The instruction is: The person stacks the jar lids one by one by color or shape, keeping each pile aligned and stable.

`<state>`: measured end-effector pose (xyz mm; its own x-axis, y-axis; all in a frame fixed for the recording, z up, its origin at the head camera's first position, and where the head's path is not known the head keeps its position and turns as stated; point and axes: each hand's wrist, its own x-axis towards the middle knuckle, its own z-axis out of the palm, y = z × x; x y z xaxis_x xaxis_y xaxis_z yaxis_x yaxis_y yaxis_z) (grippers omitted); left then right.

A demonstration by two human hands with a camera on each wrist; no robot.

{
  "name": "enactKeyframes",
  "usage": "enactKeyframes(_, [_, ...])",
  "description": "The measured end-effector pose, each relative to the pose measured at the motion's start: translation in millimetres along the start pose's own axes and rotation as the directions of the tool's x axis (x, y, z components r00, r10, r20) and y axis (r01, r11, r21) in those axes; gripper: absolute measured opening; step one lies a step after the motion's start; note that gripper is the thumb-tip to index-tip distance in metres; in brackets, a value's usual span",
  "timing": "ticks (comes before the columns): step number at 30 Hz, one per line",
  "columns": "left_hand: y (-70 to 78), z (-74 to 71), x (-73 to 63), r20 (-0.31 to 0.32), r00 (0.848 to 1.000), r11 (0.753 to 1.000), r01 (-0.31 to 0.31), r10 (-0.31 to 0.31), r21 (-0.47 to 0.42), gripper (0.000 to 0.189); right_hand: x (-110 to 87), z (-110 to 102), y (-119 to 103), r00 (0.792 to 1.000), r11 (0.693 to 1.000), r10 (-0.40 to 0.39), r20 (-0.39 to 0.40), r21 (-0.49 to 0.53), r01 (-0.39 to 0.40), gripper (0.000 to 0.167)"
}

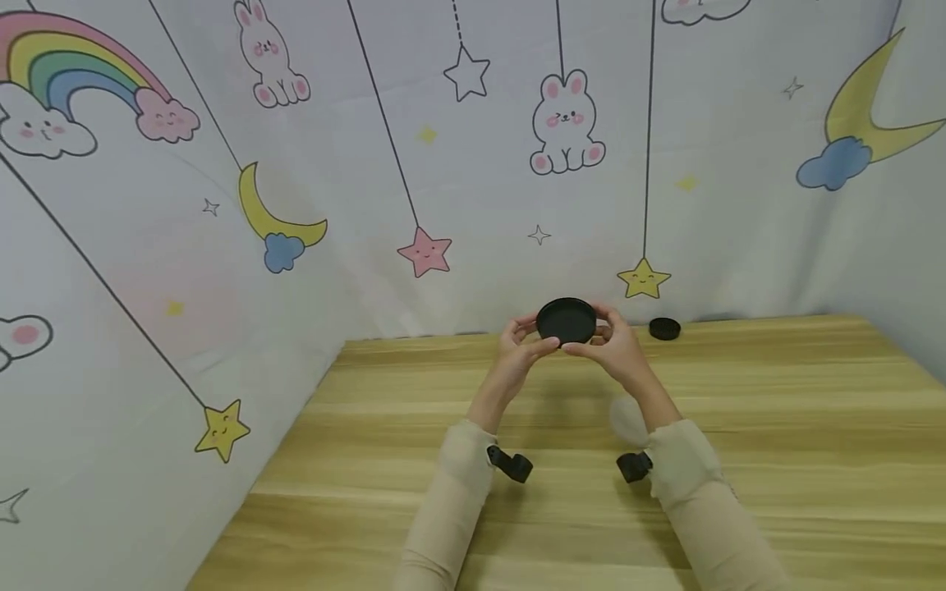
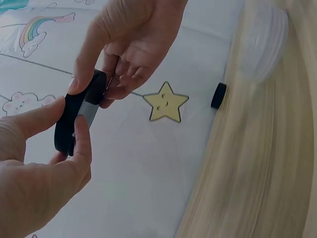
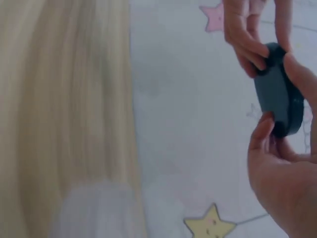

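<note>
The left hand (image 1: pixel 517 346) and the right hand (image 1: pixel 617 350) both gripped a round black lid (image 1: pixel 566 322), each pinching its edge with the thumb at the near side and the fingers curled around the rim. The lid was held above the table, tilted so that its dark, shallow inside faced the head camera. In the left wrist view a paler patch showed on it; whether that was a gleam or a label could not be told. To the right of the right hand, a small black disc (image 1: pixel 664 329) sat by the far edge of the wooden table (image 1: pixel 414 402). A whitish see-through tub (image 1: pixel 626 420) stood nearer, partly hidden by the right forearm. Behind the table hung a pale curtain (image 1: pixel 480 164) printed with rabbits, stars and moons.
</note>
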<state>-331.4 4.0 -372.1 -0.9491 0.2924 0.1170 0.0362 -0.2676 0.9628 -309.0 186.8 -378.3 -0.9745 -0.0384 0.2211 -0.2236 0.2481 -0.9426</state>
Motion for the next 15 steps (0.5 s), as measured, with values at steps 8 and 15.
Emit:
enactKeyframes(8, [-14.5, -52.1, -10.9, 0.074, 0.992, 0.992, 0.091, -0.098, 0.091, 0.055, -3.8, 44, 10, 0.995, 0.997, 0.077, 0.064, -0.036, -0.074, 0.09])
enactKeyframes(15, [-23.5, -87.0, -15.6, 0.229, 0.946, 0.94, 0.155, -0.23, 0.304, 0.075, -11.5, 61, 19, 0.963, 0.989, 0.147, 0.225, -0.024, -0.146, 0.09])
